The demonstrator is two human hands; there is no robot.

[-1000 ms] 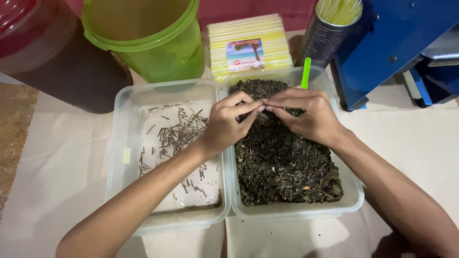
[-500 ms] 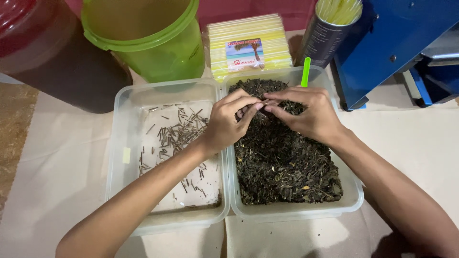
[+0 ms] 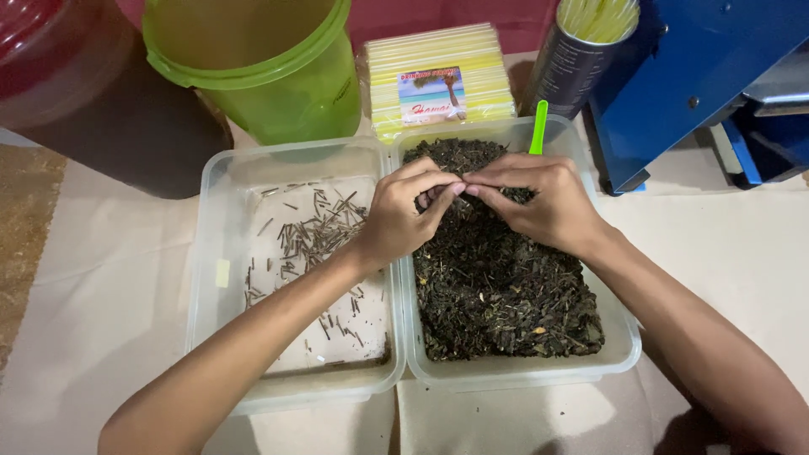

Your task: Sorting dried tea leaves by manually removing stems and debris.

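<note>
Two clear plastic tubs stand side by side on the table. The right tub [image 3: 628,337] is full of dark dried leaves [image 3: 506,286]. The left tub [image 3: 211,253] holds several thin loose stems [image 3: 316,232] scattered on its bottom. My left hand [image 3: 404,215] and my right hand [image 3: 543,198] meet fingertip to fingertip above the far end of the leaf tub, pinching something small between them; what it is cannot be made out. A green plastic handle [image 3: 538,126] sticks up out of the leaves just behind my right hand.
A green bucket [image 3: 261,67] and a dark red container [image 3: 93,101] stand behind the left tub. A pack of yellow straws [image 3: 442,76] and a dark can of straws [image 3: 581,50] sit behind the right tub. A blue machine [image 3: 708,76] stands at the far right.
My hands stay over the far end of the leaf tub; the fingertips have closed together a little more. Nothing else has moved.
</note>
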